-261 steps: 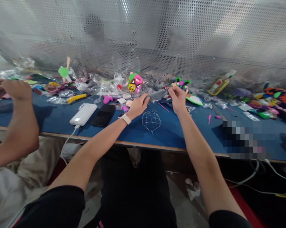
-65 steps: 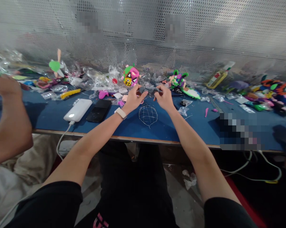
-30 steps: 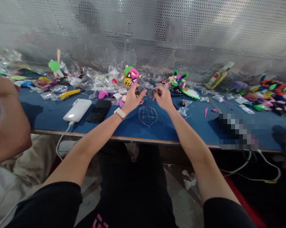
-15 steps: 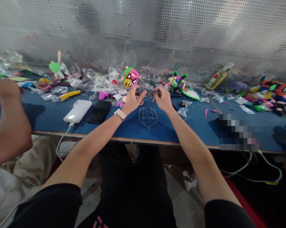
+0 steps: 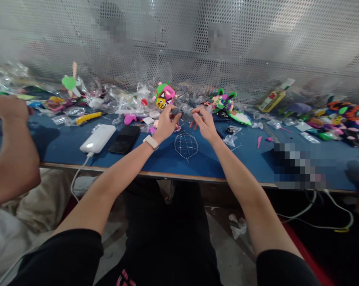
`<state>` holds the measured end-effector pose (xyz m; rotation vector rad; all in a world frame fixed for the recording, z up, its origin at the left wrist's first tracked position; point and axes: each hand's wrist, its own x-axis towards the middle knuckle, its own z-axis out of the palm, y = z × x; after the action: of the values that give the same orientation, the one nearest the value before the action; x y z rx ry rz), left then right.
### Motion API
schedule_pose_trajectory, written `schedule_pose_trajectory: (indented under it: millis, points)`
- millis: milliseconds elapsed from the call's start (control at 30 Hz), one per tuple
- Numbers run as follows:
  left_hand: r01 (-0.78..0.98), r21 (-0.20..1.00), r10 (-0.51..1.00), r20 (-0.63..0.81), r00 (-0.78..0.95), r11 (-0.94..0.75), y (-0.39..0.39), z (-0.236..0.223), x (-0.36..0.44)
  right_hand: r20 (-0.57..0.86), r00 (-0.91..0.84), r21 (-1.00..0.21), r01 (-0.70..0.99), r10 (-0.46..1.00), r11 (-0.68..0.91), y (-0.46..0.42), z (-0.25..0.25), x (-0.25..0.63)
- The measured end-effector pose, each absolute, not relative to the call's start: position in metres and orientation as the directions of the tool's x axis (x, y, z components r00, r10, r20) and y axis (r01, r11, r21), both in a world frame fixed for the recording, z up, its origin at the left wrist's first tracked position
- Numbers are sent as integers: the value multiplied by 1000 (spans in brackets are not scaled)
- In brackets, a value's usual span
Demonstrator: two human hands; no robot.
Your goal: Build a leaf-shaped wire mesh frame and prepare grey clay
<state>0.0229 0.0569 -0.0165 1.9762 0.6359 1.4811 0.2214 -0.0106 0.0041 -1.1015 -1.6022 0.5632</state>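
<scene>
My left hand, with a pale band at the wrist, pinches a small dark grey lump that looks like modelling clay. My right hand is just to its right, fingers curled towards the lump; whatever sits between those fingertips is too small to make out. Below both hands a leaf-shaped wire frame, crossed by thin wires, lies flat on the blue table. Behind my left hand stands a colourful clay mask with a yellow cat face.
On the left are a white power bank, a black phone and a yellow cutter. Another person's arm rests at far left. Farther back stand a green-and-purple clay figure and a bottle, amid plastic wrappers.
Dark grey pieces showed at both hands' fingertips before; now the dark lump shows at my left fingers. My right fingers have shifted and uncurled slightly. The wire frame stays put.
</scene>
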Motion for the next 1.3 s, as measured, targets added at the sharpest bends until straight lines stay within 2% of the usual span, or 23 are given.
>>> schedule_pose_trajectory:
  millis: [167, 433, 500, 600, 767, 867, 1067, 1200, 1300]
  points:
    - [12, 660, 635, 717, 287, -751, 57, -13, 21, 457, -107, -820, 333, 883, 464, -12, 6, 219]
    - [-59, 733, 662, 643, 386, -678, 51, -10, 22, 426, -127, -798, 414, 896, 438, -15, 5, 213]
    - [-93, 756, 666, 622, 412, -649, 48, -9, 22, 478, -134, -753, 447, 868, 484, -15, 5, 215]
    - [-109, 782, 660, 584, 472, -613, 44, -7, 23, 611, -141, -618, 529, 779, 581, -11, 2, 219]
    - [-164, 861, 549, 441, 710, -481, 46, -14, 26, 751, -99, -472, 611, 652, 636, -5, -1, 221]
    - [-125, 798, 461, 459, 760, -590, 51, -23, 27, 791, -33, -465, 617, 611, 635, -8, 1, 217]
    - [-20, 578, 359, 534, 765, -816, 47, -24, 23, 788, 68, -509, 631, 612, 586, -17, 7, 210]
    - [25, 408, 332, 703, 629, -912, 38, -15, 26, 719, 173, -639, 543, 673, 544, -12, 5, 212]
    - [107, 318, 323, 779, 538, -942, 31, -9, 26, 665, 249, -716, 481, 704, 507, -7, 5, 219]
